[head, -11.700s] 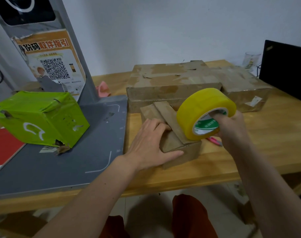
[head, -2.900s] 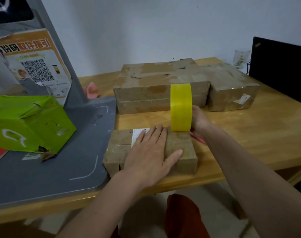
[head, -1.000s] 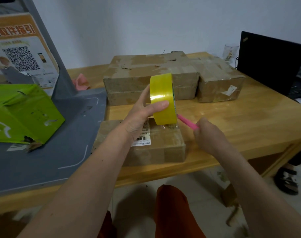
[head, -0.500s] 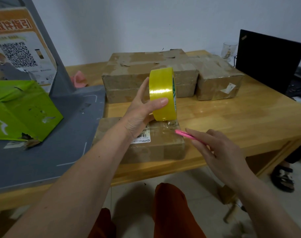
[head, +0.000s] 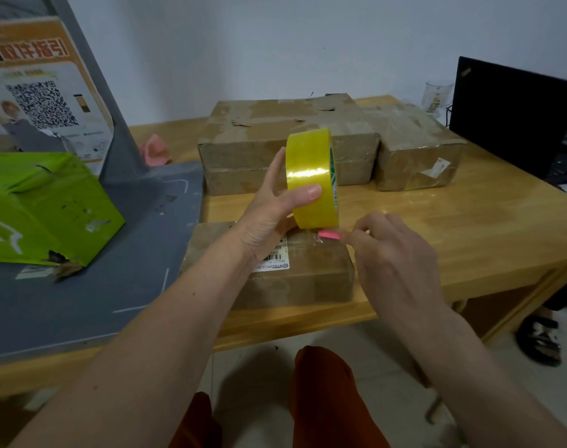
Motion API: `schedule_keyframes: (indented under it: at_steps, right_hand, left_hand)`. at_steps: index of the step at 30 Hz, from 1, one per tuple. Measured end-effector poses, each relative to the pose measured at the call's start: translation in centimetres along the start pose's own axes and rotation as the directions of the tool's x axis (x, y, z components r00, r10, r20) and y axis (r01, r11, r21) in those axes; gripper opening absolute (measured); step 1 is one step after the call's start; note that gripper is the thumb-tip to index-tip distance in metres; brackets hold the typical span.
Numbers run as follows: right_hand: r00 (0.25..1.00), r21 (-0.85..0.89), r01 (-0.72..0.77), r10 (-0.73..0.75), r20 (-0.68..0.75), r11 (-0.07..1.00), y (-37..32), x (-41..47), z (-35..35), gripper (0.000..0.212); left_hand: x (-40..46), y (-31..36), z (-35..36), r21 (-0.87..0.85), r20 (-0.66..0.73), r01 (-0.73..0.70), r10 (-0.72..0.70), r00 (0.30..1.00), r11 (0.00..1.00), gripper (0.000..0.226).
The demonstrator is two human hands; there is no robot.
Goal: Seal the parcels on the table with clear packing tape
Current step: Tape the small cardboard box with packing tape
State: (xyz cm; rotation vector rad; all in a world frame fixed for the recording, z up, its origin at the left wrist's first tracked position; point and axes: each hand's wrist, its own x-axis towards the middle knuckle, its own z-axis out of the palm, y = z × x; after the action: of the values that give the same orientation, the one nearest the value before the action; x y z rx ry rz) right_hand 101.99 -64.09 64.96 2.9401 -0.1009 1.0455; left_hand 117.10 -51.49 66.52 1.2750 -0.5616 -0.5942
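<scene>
Broadly, a pale wooden worktop (head: 453, 227) carries everything, and a grey mat with white corner marks (head: 91, 270) covers its left part. On that mat rests a crumpled bright green parcel (head: 43, 205), behind it a grey stand bearing an orange poster with a QR code (head: 43, 101). At the back lies a wide, flat brown cardboard box with torn tape patches (head: 275, 137), and touching its right end sits a squarer brown cardboard box wrapped in shiny tape (head: 418, 153). A black laptop screen (head: 515, 114) stands at the far right, a clear glass (head: 437, 95) beside it, and a pink scrap (head: 153, 150) lies near the stand.

Near the front edge sits a small brown cardboard parcel with a white barcode label (head: 295, 273); glossy clear tape already crosses its top. The left forearm hides its left upper part.

The left hand (head: 269, 218) holds a yellow-tinted roll of clear packing tape (head: 311, 179) upright just above that parcel, its grip closed with the thumb over the roll's face and fingers behind. The right hand (head: 392, 253) has its grip pinched around a slim pink tool (head: 329, 235), whose tip touches the short stretch of tape running from roll to parcel.

Counted: four parcels, one roll, one pink tool.
</scene>
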Motion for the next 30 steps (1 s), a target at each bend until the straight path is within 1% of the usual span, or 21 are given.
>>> schedule_keyframes:
  at_steps: [3,8,11,15,17,19,21,23,25,26,27,28,29,30]
  right_hand:
    - [1.0,-0.031,0.015,-0.015,-0.005,0.999,-0.2,0.2,0.3,0.017]
    - [0.997,-0.002,-0.068,0.068,-0.024,0.998,-0.1,-0.1,-0.1,0.021]
    - [0.995,-0.017,-0.094,0.093,-0.039,0.995,-0.2,0.0,-0.2,0.018]
    - [0.984,-0.083,-0.178,0.178,-0.01,0.98,0.8,-0.2,-0.2,0.015]
    - [0.973,-0.095,-0.229,0.225,-0.051,0.969,1.8,-0.4,-0.5,0.016]
    - [0.957,-0.055,-0.277,0.271,-0.109,0.959,2.7,-0.4,-0.3,0.017]
    - [0.947,-0.064,-0.317,0.312,-0.075,0.946,3.3,-0.4,0.8,0.019]
    - [0.929,-0.094,-0.359,0.365,0.064,0.929,3.8,-0.3,2.7,0.026]
    - [0.895,-0.052,-0.394,0.396,0.205,0.918,4.4,-0.1,4.5,0.033]
    - [0.883,-0.01,-0.41,0.399,0.248,0.912,4.4,0.1,5.0,0.036]
    - [0.878,0.052,-0.428,0.402,0.261,0.902,4.3,0.2,5.2,0.037]
    - [0.892,0.13,-0.427,0.393,0.225,0.895,4.0,0.3,5.0,0.037]
    - [0.923,0.234,-0.382,0.357,0.144,0.894,3.6,0.3,4.6,0.034]
    - [0.955,0.339,-0.288,0.295,0.033,0.896,2.8,0.3,4.0,0.031]
  left_hand:
    - [0.0,-0.1,0.0,-0.002,-0.001,-0.001,0.001,1.0,1.0,0.134]
    - [-0.2,0.1,0.2,-0.021,-0.002,0.002,-0.002,1.0,1.0,0.139]
    - [-0.2,0.1,0.2,-0.021,0.003,0.0,0.0,1.0,1.0,0.139]
    - [-0.3,0.2,0.2,-0.039,0.002,0.004,-0.004,1.0,0.999,0.137]
    - [-0.2,0.3,0.2,-0.065,0.013,0.003,-0.002,1.0,0.998,0.132]
    - [-0.2,0.4,0.2,-0.075,0.01,0.006,-0.005,1.0,0.997,0.131]
    - [-0.3,0.5,0.3,-0.08,0.005,0.013,-0.012,1.0,0.997,0.131]
    - [-0.4,0.6,0.4,-0.099,0.0,0.017,-0.017,1.0,0.995,0.13]
    - [-0.6,0.7,0.4,-0.125,-0.006,0.016,-0.016,1.0,0.992,0.127]
    - [-0.7,0.8,0.5,-0.143,-0.013,0.016,-0.018,1.0,0.99,0.125]
    - [-0.7,0.9,0.5,-0.162,-0.023,0.018,-0.022,0.999,0.987,0.124]
    - [-0.8,0.9,0.5,-0.174,-0.032,0.022,-0.028,0.999,0.984,0.123]
    - [-0.8,0.9,0.6,-0.178,-0.039,0.025,-0.032,0.999,0.984,0.122]
    - [-0.7,0.9,0.6,-0.173,-0.042,0.025,-0.033,0.999,0.985,0.122]
